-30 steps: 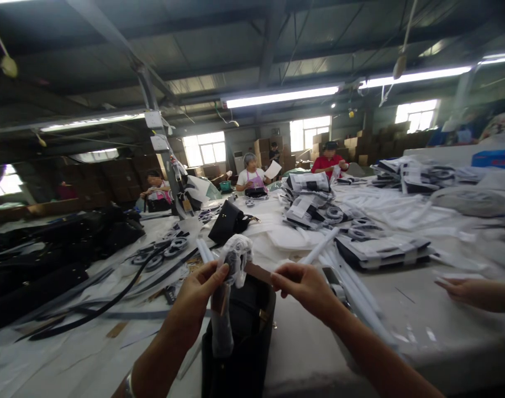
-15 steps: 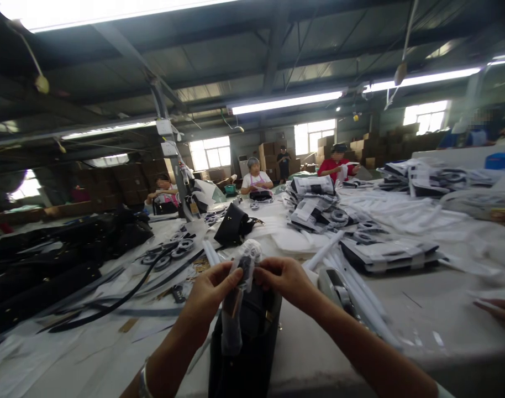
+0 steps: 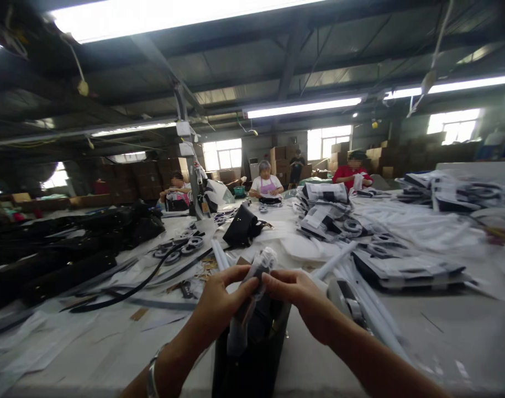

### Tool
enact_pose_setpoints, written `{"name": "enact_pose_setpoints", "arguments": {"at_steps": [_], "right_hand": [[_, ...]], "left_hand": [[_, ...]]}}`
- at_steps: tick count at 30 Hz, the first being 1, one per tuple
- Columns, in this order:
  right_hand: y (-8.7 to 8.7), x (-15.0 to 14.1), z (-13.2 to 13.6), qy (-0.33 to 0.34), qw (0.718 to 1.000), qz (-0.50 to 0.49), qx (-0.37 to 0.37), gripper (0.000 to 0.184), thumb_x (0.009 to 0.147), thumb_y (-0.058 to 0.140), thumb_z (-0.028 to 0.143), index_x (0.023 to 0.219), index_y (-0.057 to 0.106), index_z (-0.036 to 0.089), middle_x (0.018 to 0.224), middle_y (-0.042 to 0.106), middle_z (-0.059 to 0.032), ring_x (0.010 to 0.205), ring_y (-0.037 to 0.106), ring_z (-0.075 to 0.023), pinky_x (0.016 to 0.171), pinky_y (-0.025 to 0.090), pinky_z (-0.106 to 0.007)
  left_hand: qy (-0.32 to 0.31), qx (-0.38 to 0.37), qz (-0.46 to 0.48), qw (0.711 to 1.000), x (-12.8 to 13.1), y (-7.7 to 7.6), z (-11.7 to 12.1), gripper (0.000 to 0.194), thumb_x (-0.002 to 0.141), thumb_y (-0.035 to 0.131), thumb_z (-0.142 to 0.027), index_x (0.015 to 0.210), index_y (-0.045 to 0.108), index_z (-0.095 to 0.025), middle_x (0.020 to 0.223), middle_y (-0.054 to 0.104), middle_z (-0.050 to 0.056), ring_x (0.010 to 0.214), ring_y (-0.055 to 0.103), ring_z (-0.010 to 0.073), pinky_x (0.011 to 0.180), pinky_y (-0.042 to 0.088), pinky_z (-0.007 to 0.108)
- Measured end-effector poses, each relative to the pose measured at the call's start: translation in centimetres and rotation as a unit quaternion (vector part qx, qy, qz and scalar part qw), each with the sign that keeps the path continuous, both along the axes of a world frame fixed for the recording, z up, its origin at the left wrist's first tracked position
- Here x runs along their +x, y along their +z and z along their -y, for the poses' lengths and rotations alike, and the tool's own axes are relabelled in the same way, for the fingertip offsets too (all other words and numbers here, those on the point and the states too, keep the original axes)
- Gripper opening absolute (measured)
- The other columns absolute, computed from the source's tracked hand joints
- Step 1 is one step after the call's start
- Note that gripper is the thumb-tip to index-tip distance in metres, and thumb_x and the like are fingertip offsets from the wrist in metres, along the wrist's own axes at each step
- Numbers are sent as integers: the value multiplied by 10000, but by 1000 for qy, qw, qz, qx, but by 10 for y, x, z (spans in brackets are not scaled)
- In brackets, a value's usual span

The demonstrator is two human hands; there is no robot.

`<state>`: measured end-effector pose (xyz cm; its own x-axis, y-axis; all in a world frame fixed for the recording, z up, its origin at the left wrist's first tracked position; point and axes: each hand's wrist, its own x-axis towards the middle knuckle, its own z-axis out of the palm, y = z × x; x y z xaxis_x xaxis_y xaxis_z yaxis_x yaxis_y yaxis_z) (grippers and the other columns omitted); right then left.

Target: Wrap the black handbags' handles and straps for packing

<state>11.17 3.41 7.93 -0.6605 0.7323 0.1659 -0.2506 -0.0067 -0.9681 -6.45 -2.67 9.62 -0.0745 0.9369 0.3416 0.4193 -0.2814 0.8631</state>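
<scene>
- Whitish wrapped bundle [image 3: 264, 260], lower centre of the frame: grasped by the left hand [image 3: 223, 301], pinched by the right hand [image 3: 304, 296].
- Black bag [image 3: 252, 367], bottom centre: partly covered by the bundle.

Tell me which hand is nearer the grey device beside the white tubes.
Right. The right hand, at the wrapped piece, is just left of the grey device; the left hand holds that piece from its left side, farther away.
</scene>
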Motion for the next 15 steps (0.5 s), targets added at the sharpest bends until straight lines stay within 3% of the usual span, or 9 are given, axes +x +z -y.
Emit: {"name": "enact_pose_setpoints", "arguments": {"at_steps": [5, 8, 10, 13, 15], "right_hand": [[-7, -14, 7, -77, 997, -25, 8, 368, 766, 762, 455, 1014, 773, 183, 883, 770, -65, 905, 690, -255, 795, 511, -322], [-13, -17, 7, -89, 995, -29, -18, 397, 754, 773, 454, 1048, 763, 187, 902, 772, -72, 907, 697, -270, 807, 516, -348], [-15, -18, 6, -92, 995, -26, -34, 422, 747, 778, 458, 1062, 757, 178, 895, 772, -82, 873, 704, -275, 806, 520, -371], [-16, -16, 6, -83, 995, -29, -41, 427, 755, 773, 450, 1079, 751, 173, 914, 771, -87, 876, 706, -278, 847, 514, -394], [-14, -14, 6, -68, 997, -27, -39, 406, 773, 758, 445, 1078, 752, 177, 918, 771, -82, 878, 707, -272, 857, 511, -387]], "left_hand": [[38, 42, -38, 998, 2, -11, 2, 307, 854, 661, -386, 1116, 743, -251, 1158, 708, 68, 1158, 608, 274, 1046, 431, 383], [54, 61, 5, 997, 2, -24, -3, 312, 828, 687, -417, 1084, 750, -249, 1279, 611, 94, 1195, 576, 289, 1023, 454, 389], [69, 44, 104, 991, 3, -33, -7, 508, 778, 740, -440, 1241, 652, -250, 1383, 526, 127, 1162, 599, 299, 945, 508, 387], [80, 11, 257, 963, 8, -42, -11, 942, 686, 832, -425, 1476, 343, -268, 1407, 504, 187, 1134, 621, 309, 886, 534, 388], [56, -3, 300, 952, 10, -44, -12, 979, 671, 847, -419, 1476, 320, -234, 1298, 600, 188, 1122, 631, 308, 906, 519, 391]]}}
